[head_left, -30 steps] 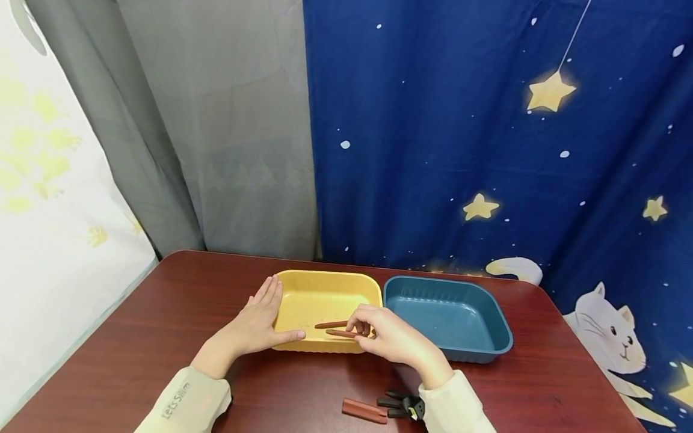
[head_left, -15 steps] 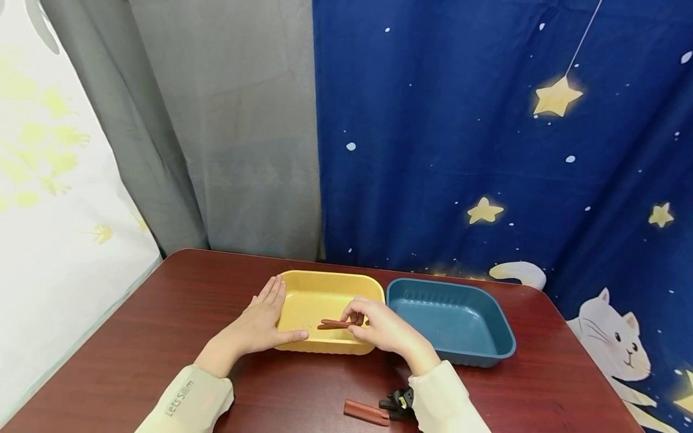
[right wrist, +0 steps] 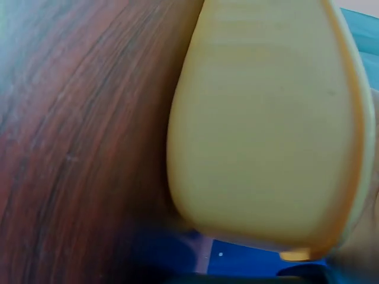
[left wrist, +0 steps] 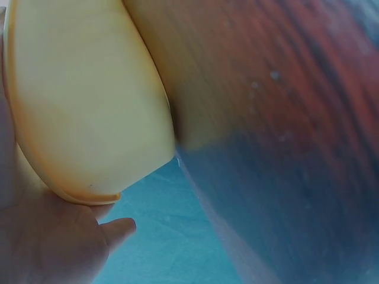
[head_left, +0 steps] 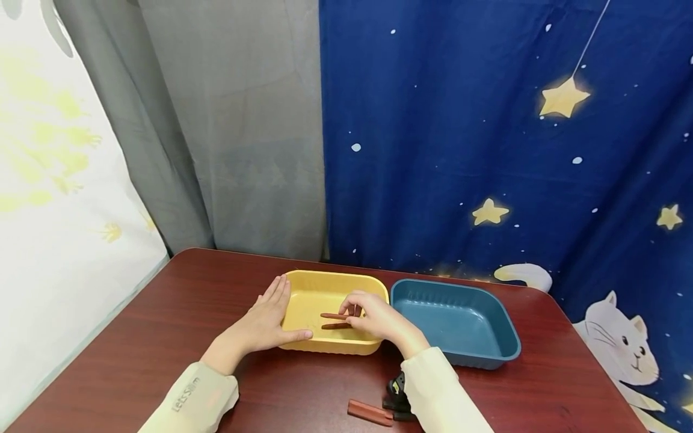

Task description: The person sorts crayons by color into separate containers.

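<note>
A yellow tray stands on the dark red table. My left hand lies flat against the tray's left wall, fingers straight and thumb along the front rim. Two brown sticks lie in the tray, one upper and one lower. My right hand reaches in from the right, its curled fingertips pinching the upper stick's right end. The left wrist view shows the tray's outer wall beside my palm. In the right wrist view only the tray's wall and the table show.
A blue tray stands right of the yellow one, touching it. Another brown stick and a black clip-like object lie near the table's front edge by my right sleeve. Curtains hang behind the table.
My right hand has carried a brown stick from the tray's front rim farther into the tray. The two sticks now lie apart, side by side. My left hand stays put.
</note>
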Demonstrator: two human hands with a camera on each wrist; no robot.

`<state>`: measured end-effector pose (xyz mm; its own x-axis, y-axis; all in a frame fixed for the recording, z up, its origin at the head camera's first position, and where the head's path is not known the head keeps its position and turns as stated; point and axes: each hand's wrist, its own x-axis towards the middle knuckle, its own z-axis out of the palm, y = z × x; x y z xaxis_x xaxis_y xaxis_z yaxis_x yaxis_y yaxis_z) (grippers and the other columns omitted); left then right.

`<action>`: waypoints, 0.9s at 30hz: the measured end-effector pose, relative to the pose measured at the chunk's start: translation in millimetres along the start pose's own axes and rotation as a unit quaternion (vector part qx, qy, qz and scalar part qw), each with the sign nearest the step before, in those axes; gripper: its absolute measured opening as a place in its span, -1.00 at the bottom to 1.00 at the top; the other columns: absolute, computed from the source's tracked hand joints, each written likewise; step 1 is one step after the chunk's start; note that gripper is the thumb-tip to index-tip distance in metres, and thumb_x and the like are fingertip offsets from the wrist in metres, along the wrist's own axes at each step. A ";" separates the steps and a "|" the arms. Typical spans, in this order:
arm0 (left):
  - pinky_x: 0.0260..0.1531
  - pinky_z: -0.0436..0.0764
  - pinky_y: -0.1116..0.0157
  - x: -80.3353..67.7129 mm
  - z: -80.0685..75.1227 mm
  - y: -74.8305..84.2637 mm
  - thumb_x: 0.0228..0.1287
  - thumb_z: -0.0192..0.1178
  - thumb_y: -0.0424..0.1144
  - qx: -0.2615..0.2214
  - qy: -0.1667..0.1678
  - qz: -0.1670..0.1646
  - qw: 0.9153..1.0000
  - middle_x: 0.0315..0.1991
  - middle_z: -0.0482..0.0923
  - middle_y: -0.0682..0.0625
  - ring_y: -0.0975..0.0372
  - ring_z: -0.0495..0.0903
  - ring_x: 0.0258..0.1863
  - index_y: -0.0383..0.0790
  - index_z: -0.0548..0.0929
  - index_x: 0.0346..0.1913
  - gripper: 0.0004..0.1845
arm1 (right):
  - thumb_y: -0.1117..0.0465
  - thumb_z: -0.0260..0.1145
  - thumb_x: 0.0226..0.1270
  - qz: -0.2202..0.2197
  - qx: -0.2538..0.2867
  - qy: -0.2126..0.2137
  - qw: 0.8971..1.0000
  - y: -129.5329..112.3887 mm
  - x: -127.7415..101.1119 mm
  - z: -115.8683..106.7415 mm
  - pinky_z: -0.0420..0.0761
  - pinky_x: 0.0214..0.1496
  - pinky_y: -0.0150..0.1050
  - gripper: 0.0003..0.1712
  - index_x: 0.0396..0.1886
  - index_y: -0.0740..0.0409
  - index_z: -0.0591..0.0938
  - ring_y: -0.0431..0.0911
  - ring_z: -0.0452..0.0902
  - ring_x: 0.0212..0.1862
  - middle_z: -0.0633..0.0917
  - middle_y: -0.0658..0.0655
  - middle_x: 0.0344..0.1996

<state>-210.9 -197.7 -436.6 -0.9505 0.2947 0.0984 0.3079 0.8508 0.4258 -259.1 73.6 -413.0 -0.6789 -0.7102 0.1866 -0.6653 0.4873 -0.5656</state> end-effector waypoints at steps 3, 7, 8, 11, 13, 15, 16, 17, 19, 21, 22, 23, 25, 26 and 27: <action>0.39 0.12 -0.32 1.1 1.0 0.5 0.05 0.22 0.48 -0.001 -0.005 0.000 1.000 0.59 -0.22 -0.37 -0.17 -0.21 0.60 -0.55 -0.05 0.52 0.34 | 0.39 0.35 0.23 0.015 -0.011 -0.006 1.000 4.2 4.1 0.9 0.49 -0.25 -0.40 -0.89 -0.27 0.14 0.69 -0.13 0.50 -0.33 0.61 0.01 -0.43; 0.39 0.10 -0.32 2.1 0.9 1.5 0.06 0.22 0.48 -0.001 -0.008 -0.001 1.000 0.59 -0.23 -0.36 -0.17 -0.22 0.60 -0.54 -0.06 0.52 0.34 | 0.38 0.35 0.24 0.028 -0.021 -0.014 0.999 6.7 10.1 0.9 0.47 -0.26 -0.39 -0.89 -0.27 0.13 0.69 -0.20 0.46 -0.34 0.61 -0.01 -0.43; 0.39 0.10 -0.32 2.0 0.6 1.9 0.06 0.22 0.48 -0.001 -0.008 -0.001 1.000 0.59 -0.23 -0.37 -0.17 -0.22 0.60 -0.54 -0.06 0.52 0.34 | 0.38 0.35 0.24 0.029 -0.024 -0.016 0.999 6.6 11.8 1.2 0.47 -0.26 -0.38 -0.89 -0.27 0.12 0.69 -0.20 0.46 -0.34 0.61 -0.01 -0.42; 0.39 0.11 -0.33 1.7 -0.6 2.9 0.07 0.22 0.47 -0.001 -0.006 -0.001 1.000 0.59 -0.21 -0.37 -0.18 -0.21 0.59 -0.54 -0.05 0.52 0.33 | 0.38 0.35 0.26 0.029 -0.030 -0.025 0.999 7.3 16.3 3.3 0.48 -0.24 -0.37 -0.89 -0.27 0.11 0.70 -0.20 0.46 -0.33 0.63 -0.01 -0.40; 0.39 0.11 -0.32 1.2 -1.5 3.7 0.07 0.22 0.47 -0.001 -0.009 -0.003 1.000 0.59 -0.22 -0.37 -0.17 -0.22 0.60 -0.54 -0.06 0.52 0.33 | 0.37 0.36 0.25 0.030 -0.034 -0.031 0.998 7.8 18.8 5.4 0.47 -0.24 -0.37 -0.90 -0.27 0.12 0.71 -0.20 0.45 -0.34 0.63 0.00 -0.40; 0.40 0.10 -0.32 0.7 -1.9 4.0 0.08 0.20 0.48 -0.001 -0.012 -0.004 1.000 0.59 -0.22 -0.37 -0.17 -0.23 0.60 -0.53 -0.07 0.52 0.32 | 0.36 0.37 0.25 0.033 -0.037 -0.036 0.998 8.4 20.5 7.4 0.46 -0.26 -0.37 -0.91 -0.29 0.12 0.72 -0.20 0.44 -0.35 0.62 0.00 -0.41; 0.40 0.09 -0.31 0.4 -2.1 4.1 0.09 0.20 0.48 -0.001 -0.013 -0.005 1.000 0.59 -0.23 -0.37 -0.17 -0.23 0.60 -0.53 -0.07 0.52 0.33 | 0.36 0.37 0.25 0.035 -0.038 -0.037 0.998 8.7 21.1 8.3 0.46 -0.27 -0.37 -0.92 -0.29 0.12 0.72 -0.21 0.44 -0.36 0.62 0.00 -0.41; 0.41 0.09 -0.31 0.0 -2.3 4.3 0.09 0.19 0.48 -0.001 -0.013 -0.005 1.000 0.59 -0.23 -0.36 -0.16 -0.24 0.60 -0.53 -0.08 0.52 0.33 | 0.36 0.37 0.25 0.038 -0.040 -0.039 0.998 9.0 21.6 9.0 0.45 -0.27 -0.37 -0.92 -0.30 0.11 0.72 -0.21 0.43 -0.36 0.62 0.00 -0.41; 0.41 0.08 -0.30 -0.6 -2.6 4.4 0.09 0.19 0.49 0.001 -0.013 -0.006 1.000 0.59 -0.23 -0.36 -0.16 -0.24 0.60 -0.53 -0.07 0.53 0.33 | 0.35 0.38 0.24 0.041 -0.044 -0.039 0.997 9.3 22.6 10.2 0.45 -0.27 -0.36 -0.92 -0.31 0.11 0.73 -0.21 0.43 -0.36 0.62 0.00 -0.40; 0.41 0.09 -0.30 -1.0 -3.2 4.4 0.09 0.19 0.48 0.003 -0.011 -0.008 1.000 0.59 -0.22 -0.36 -0.17 -0.23 0.60 -0.53 -0.07 0.52 0.32 | 0.35 0.38 0.24 0.044 -0.045 -0.039 0.997 9.5 23.4 10.8 0.46 -0.25 -0.35 -0.93 -0.31 0.11 0.73 -0.19 0.44 -0.35 0.63 0.00 -0.40; 0.41 0.09 -0.31 -1.2 -3.5 4.4 0.09 0.20 0.48 0.003 -0.011 -0.009 1.000 0.59 -0.23 -0.36 -0.17 -0.23 0.60 -0.53 -0.06 0.52 0.32 | 0.35 0.38 0.24 0.046 -0.046 -0.040 0.997 9.6 23.7 11.1 0.46 -0.24 -0.34 -0.93 -0.31 0.12 0.73 -0.19 0.44 -0.34 0.63 0.00 -0.39; 0.40 0.10 -0.31 -1.2 -3.6 4.2 0.09 0.20 0.48 0.004 -0.010 -0.009 1.000 0.59 -0.22 -0.36 -0.17 -0.22 0.60 -0.53 -0.06 0.52 0.32 | 0.35 0.38 0.25 0.049 -0.046 -0.041 0.997 9.6 23.9 11.3 0.46 -0.22 -0.33 -0.93 -0.32 0.12 0.73 -0.18 0.44 -0.33 0.63 0.00 -0.38; 0.40 0.10 -0.31 -1.3 -3.6 3.9 0.09 0.20 0.47 0.004 -0.009 -0.009 1.000 0.59 -0.22 -0.36 -0.16 -0.22 0.60 -0.53 -0.06 0.52 0.32 | 0.36 0.38 0.25 0.053 -0.047 -0.044 0.997 9.8 24.2 11.9 0.47 -0.21 -0.31 -0.93 -0.32 0.13 0.74 -0.17 0.44 -0.32 0.64 0.01 -0.38; 0.41 0.10 -0.30 -1.5 -3.5 3.9 0.09 0.21 0.47 0.003 -0.009 -0.008 1.000 0.59 -0.22 -0.36 -0.16 -0.22 0.60 -0.53 -0.06 0.52 0.32 | 0.37 0.37 0.25 0.055 -0.050 -0.045 0.996 9.8 24.3 12.3 0.47 -0.20 -0.31 -0.92 -0.33 0.12 0.74 -0.17 0.44 -0.32 0.63 0.01 -0.39; 0.42 0.09 -0.29 -1.7 -3.2 3.6 0.09 0.21 0.47 0.002 -0.009 -0.007 1.000 0.59 -0.22 -0.36 -0.17 -0.22 0.60 -0.54 -0.06 0.52 0.32 | 0.37 0.37 0.24 0.056 -0.055 -0.047 0.996 9.9 24.3 12.8 0.47 -0.20 -0.30 -0.91 -0.34 0.12 0.74 -0.17 0.44 -0.32 0.64 0.02 -0.39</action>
<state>-208.3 -196.6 -432.4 -0.9537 0.2909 0.0760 0.2949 0.8562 0.4243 -278.2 54.6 -424.3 -0.7224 -0.6897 0.0488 -0.6201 0.6150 -0.4871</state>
